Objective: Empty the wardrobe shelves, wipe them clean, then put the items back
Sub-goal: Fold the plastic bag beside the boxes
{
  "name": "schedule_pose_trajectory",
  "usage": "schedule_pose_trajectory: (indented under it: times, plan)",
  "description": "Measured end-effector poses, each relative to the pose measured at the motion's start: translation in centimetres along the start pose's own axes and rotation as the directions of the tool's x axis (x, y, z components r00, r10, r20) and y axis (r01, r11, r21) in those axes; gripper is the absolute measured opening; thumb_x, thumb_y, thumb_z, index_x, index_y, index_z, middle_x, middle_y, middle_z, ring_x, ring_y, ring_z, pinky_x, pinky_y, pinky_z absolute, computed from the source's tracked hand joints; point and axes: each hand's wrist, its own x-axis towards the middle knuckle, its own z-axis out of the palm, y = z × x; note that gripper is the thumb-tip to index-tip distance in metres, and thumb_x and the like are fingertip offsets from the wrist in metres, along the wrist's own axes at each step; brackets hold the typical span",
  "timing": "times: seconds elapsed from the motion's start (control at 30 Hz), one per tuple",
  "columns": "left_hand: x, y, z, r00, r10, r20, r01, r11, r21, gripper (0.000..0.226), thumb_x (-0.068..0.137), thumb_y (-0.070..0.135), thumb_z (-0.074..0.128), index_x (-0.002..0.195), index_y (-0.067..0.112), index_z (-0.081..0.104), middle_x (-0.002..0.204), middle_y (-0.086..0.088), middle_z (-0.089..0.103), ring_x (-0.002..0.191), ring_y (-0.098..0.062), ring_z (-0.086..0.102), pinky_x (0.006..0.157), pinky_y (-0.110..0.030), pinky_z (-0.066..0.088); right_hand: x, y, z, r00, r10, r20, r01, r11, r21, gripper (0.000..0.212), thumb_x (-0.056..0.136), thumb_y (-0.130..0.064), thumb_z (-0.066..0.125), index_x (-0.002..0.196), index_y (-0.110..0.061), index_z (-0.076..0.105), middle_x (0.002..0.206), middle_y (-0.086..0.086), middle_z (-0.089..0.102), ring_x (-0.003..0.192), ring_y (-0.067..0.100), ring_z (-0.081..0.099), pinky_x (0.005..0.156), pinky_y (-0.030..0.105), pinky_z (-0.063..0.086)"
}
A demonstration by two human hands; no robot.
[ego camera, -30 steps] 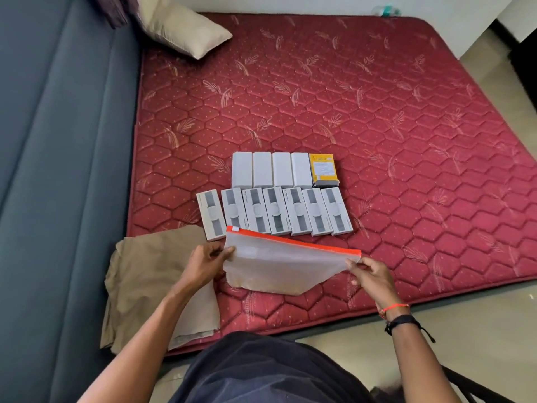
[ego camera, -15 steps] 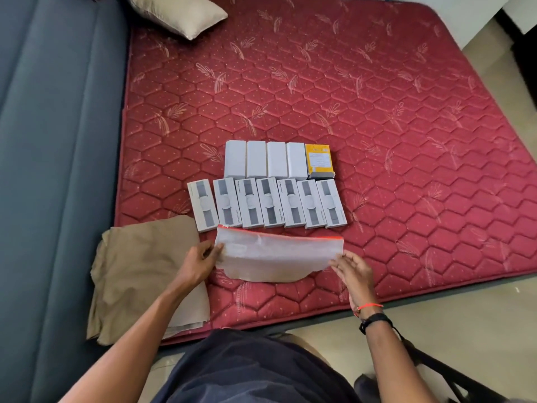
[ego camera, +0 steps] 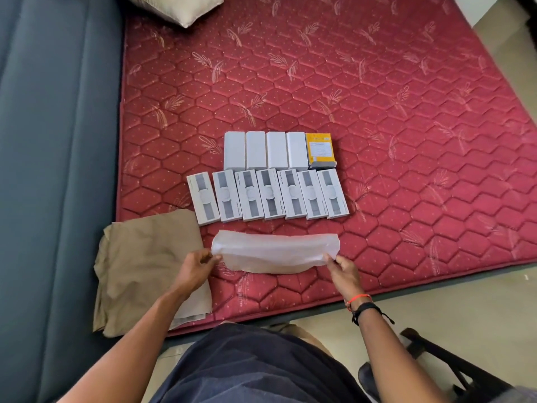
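The pouch (ego camera: 276, 253) runs left to right, with the left hand (ego camera: 197, 267) pinching its left end and the right hand (ego camera: 344, 274) its right.

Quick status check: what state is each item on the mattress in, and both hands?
Plastic pouch: held at both ends, bowed.
Left hand: pinches the pouch's left end.
Right hand: pinches its right end.
Seven long boxes: closed, flat, in a row.
Four white boxes: closed, side by side.
Yellow box: lying flat, at that row's right end.
Tan cloth: folded, on the mattress corner.
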Motion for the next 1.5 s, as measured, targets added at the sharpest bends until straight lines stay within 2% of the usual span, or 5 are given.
schedule_pose_trajectory:
  times: [0.27,0.53,0.77,1.17,1.5]
  plan:
    - [-2.0,5.1,-1.2,0.973,0.109,-0.204,-0.181,0.908,-0.377,0.019,0.091,0.012,0.066,0.104,0.006,0.054,0.077,-0.016,0.069,0.064,-0.013,0.066,0.056,-0.022,0.049,-1.0,-3.7,-2.1,0.986,-0.097,-0.134,0.117,0.982,0.15,0.014,0.094,-0.013,0.061,0.102,-0.012,0.05,0.076,0.012,0.066,0.065,0.02,0.06,0.051,0.015,0.04]
    - [-3.1,6.4,-3.1,0.966,0.257,-0.021,-0.249,0.952,0.177,0.035,0.074,0.029,0.084,0.104,0.029,0.067,0.079,0.006,0.065,0.071,-0.011,0.06,0.064,-0.02,0.047,-1.5,-4.7,-5.1,0.969,-0.103,0.224,0.128,0.986,-0.102,0.044,0.08,-0.003,0.072,0.117,-0.024,0.06,0.109,-0.005,0.064,0.1,0.012,0.062,0.085,0.022,0.049]
    - [-2.3,5.6,-0.4,0.928,0.371,-0.027,-0.304,0.799,0.518,0.008,0.079,0.018,0.075,0.084,0.011,0.075,0.082,-0.003,0.063,0.083,-0.027,0.064,0.066,-0.025,0.035,-0.4,-2.5,-2.4,0.949,-0.307,0.069,0.299,0.813,-0.5,0.023,0.075,0.005,0.071,0.093,-0.009,0.077,0.083,0.003,0.056,0.087,0.032,0.061,0.078,0.03,0.048]
    - [1.1,-2.3,2.9,0.997,0.073,-0.023,-0.071,0.993,0.089,0.017,0.096,0.017,0.059,0.09,0.002,0.059,0.072,-0.004,0.054,0.066,-0.014,0.046,0.058,-0.026,0.037,1.3,3.5,-1.4,0.985,-0.041,0.166,0.072,0.98,-0.185,0.015,0.087,-0.005,0.069,0.098,-0.015,0.064,0.094,0.003,0.066,0.082,0.004,0.06,0.071,0.008,0.044]
    - [1.1,-5.4,5.6,0.991,-0.126,-0.05,0.121,0.988,-0.094,0.018,0.087,0.005,0.07,0.104,0.006,0.067,0.08,-0.006,0.064,0.05,0.005,0.056,0.048,-0.008,0.044,2.8,7.0,0.5,0.98,0.011,0.198,0.037,0.971,-0.236,0.01,0.09,-0.013,0.067,0.099,-0.013,0.07,0.102,0.002,0.069,0.096,0.016,0.063,0.087,0.028,0.049]
